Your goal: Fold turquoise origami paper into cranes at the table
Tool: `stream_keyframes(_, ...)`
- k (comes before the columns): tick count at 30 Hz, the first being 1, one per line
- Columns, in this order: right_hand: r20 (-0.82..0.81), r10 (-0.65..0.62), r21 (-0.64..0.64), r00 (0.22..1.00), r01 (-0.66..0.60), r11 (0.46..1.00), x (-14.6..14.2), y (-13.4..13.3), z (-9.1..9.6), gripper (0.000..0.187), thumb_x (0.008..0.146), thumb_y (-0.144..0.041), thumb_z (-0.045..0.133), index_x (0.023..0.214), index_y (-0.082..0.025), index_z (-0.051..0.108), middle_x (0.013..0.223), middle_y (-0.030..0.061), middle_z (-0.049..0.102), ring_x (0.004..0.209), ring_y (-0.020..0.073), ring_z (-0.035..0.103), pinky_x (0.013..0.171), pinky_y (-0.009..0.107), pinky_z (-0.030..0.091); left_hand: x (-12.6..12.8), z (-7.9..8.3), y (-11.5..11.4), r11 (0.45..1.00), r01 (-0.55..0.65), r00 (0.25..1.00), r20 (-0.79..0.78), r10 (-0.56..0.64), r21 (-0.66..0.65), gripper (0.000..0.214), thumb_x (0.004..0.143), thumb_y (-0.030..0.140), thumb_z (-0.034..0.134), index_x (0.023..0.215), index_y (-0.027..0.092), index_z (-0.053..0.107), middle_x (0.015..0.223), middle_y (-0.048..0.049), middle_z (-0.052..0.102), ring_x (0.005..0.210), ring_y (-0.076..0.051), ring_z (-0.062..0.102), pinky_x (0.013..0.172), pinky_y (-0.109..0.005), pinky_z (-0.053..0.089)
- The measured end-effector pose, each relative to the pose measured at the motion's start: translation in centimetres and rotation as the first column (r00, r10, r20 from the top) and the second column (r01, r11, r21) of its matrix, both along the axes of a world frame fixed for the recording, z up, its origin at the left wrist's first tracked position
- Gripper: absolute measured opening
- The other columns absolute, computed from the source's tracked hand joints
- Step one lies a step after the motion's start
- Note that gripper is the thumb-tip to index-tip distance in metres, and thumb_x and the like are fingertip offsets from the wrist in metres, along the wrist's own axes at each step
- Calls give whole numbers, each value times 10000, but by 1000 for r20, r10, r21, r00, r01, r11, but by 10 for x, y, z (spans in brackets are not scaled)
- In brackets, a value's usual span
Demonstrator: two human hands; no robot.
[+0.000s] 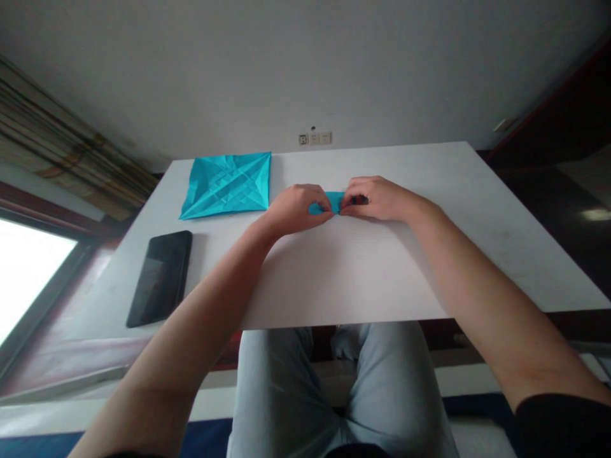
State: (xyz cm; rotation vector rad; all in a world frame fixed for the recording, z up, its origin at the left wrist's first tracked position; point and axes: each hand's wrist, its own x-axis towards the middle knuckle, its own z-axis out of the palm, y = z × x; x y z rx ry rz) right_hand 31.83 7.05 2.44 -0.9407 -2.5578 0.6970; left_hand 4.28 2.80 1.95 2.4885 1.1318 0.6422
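Observation:
Both my hands meet over the middle of a white table [363, 267]. My left hand [296, 210] and my right hand [379, 198] pinch a small folded piece of blue paper [334, 201] between them, fingers curled and pressed onto it. Most of the small piece is hidden under my fingers. A larger square sheet of blue paper [228, 184], covered in crease lines, lies flat at the far left of the table, apart from my hands.
A dark phone or tablet [161, 277] lies face up near the table's left edge. Wall sockets [315, 137] sit on the white wall behind the table. A window [28, 273] and curtain are at the left. My knees show below the near edge.

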Motion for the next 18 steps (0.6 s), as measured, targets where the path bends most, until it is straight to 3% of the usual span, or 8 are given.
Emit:
stream_keyframes(5,-18,-71,18,997,71,997,-6,1,-7,296,1001,-545,797,950,-256,840,955,63,775,873,250,637,843,388,437,0,-7,4,998,-63,997,32,63,6,182,1004,383,747,982,245,864,1121,-84,898,1063,-277,835,1027,-394,598)
stream_keyframes(8,-22,-129,7,991,130,992,-9,0,-11,252,1006,-500,808,1048,-252,823,959,60,775,868,256,647,850,390,443,0,-9,6,991,-122,988,87,126,-55,157,964,324,788,1090,241,833,1084,-55,896,1046,-260,839,1002,-369,602)
stream_keyframes(10,-35,-150,58,988,152,987,-10,0,-14,261,1000,-461,826,1158,-254,814,1053,87,784,948,290,673,900,409,467,-1,-10,7,988,-140,983,106,147,-72,201,941,310,820,1128,237,808,1100,-53,891,1061,-260,836,1006,-367,602)
stream_keyframes(14,-13,-179,233,984,177,956,-11,-2,-16,343,1012,-440,826,1318,-289,795,1343,149,761,1251,409,647,1097,526,454,-4,-13,11,979,-202,978,57,200,21,383,893,420,930,1191,225,789,1284,-123,860,1228,-326,795,1087,-427,588)
stream_keyframes(18,39,-161,231,986,147,962,-12,-5,-16,268,1065,-407,742,1301,-302,814,1405,136,783,1337,435,621,1139,579,387,-5,-18,13,975,-217,976,29,216,45,408,939,469,914,1249,234,789,1308,-120,864,1265,-342,799,1136,-460,564)
